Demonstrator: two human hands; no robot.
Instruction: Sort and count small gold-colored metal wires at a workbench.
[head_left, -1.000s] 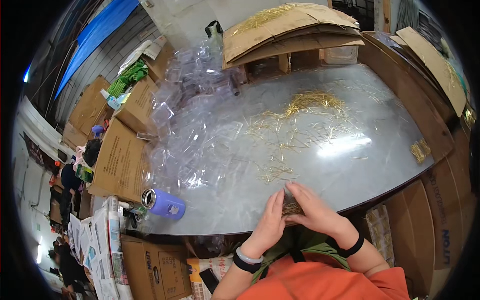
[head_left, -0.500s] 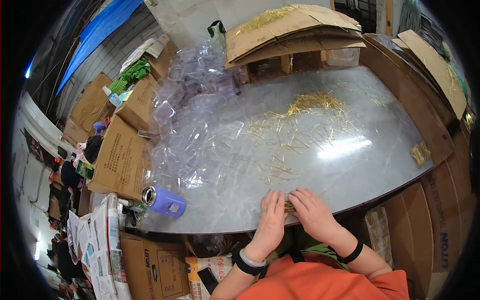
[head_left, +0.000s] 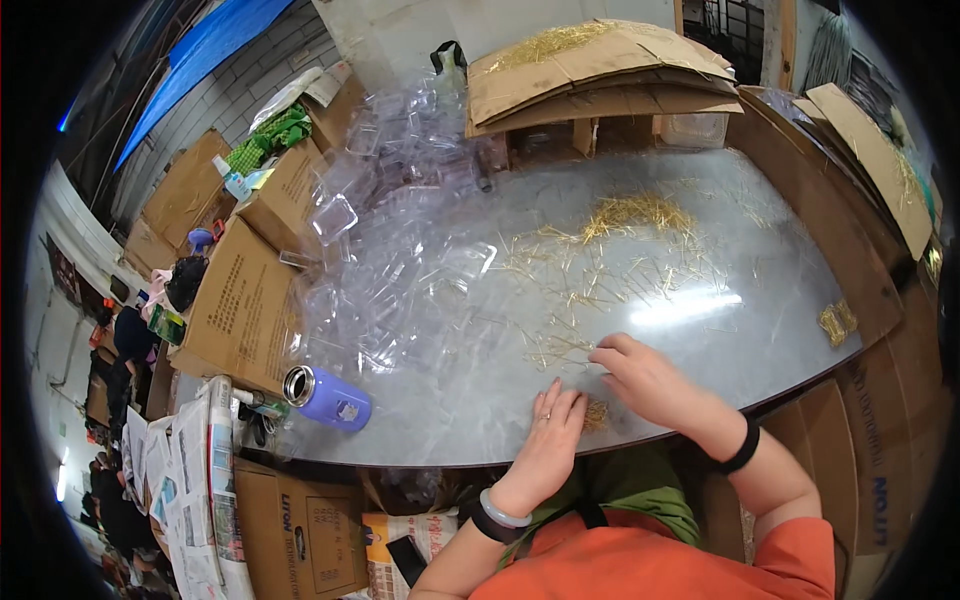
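Bundle (head_left: 597,415) lower centre, left hand (head_left: 549,435) against it; right hand (head_left: 650,384) near strands (head_left: 563,349) (can't tell either grip); likely gathering, next needs fine pickup.

Brightly lit tabletop (head_left: 440,430), white glare streak (head_left: 688,309), glints on plastic boxes (head_left: 385,285), fisheye-bent edges, black corners

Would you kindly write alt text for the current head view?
A person's left hand lies against a small bundle of gold wire-like pieces at the near edge of a grey table, while the right hand is beside scattered loose pieces. To the left are a purple bottle and heaped clear plastic containers.
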